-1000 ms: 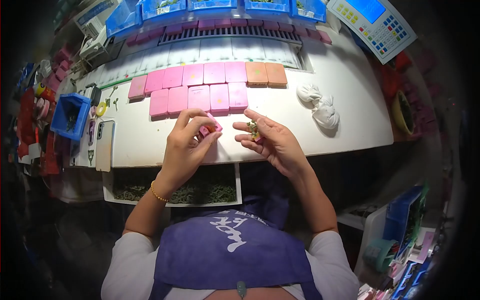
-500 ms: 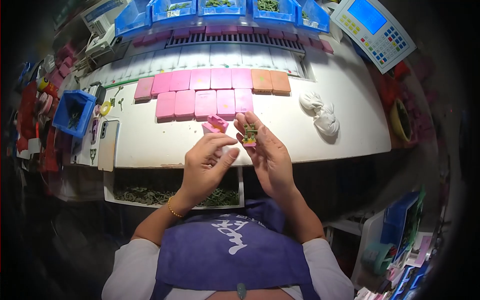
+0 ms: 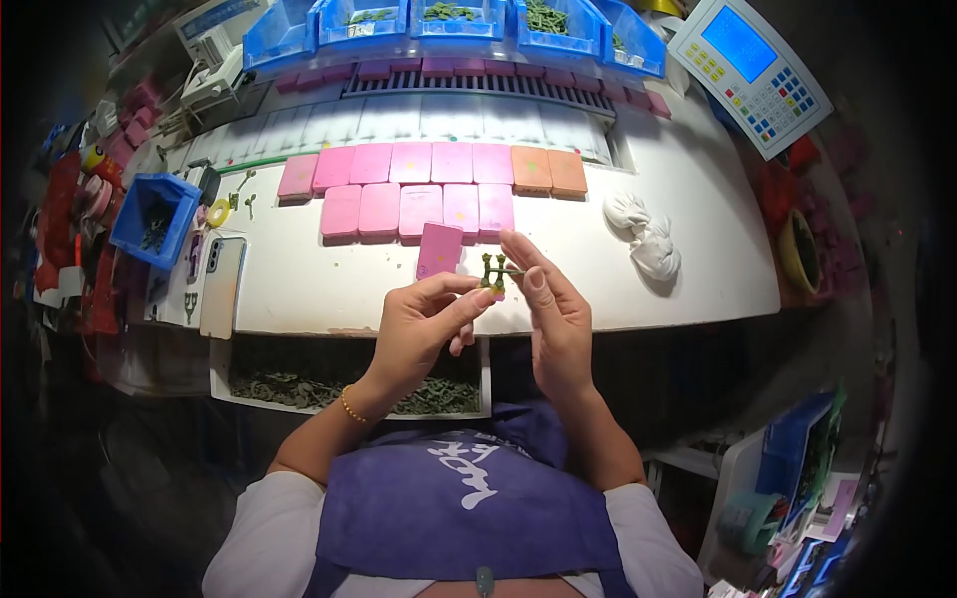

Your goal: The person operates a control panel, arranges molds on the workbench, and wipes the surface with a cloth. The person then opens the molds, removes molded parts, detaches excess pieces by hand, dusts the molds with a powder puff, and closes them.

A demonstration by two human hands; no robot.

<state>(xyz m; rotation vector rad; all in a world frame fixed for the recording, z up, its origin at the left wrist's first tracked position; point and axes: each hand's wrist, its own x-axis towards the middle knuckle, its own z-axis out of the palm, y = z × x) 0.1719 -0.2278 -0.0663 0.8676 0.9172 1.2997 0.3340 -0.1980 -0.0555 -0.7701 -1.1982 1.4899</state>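
My left hand (image 3: 424, 324) pinches a small green branched piece (image 3: 493, 272), like a moulded wax tree, between thumb and forefinger. A thin rod runs sideways from this piece to my right hand (image 3: 556, 324), whose thumb and long, upright fingers close on its end. A bit of pink shows at the bottom of the green piece, partly hidden by my left thumb. Just behind my left fingers, a single pink block (image 3: 439, 249) lies flat, apart from two rows of pink blocks (image 3: 399, 194). Two orange blocks (image 3: 548, 171) end the back row.
A white cloth bundle (image 3: 643, 234) lies right on the white table (image 3: 678, 299). Left are a phone (image 3: 222, 284), a blue bin (image 3: 157, 221) and a yellow tape roll (image 3: 218, 211). Below hangs a drawer (image 3: 354, 387) of green pieces. Blue bins (image 3: 459, 20) and a keypad panel (image 3: 753, 72) stand behind.
The green piece has gone from resting along my right fingers to my left finger and thumb. The loose pink block, earlier showing a notched inner face, now shows a flat face.
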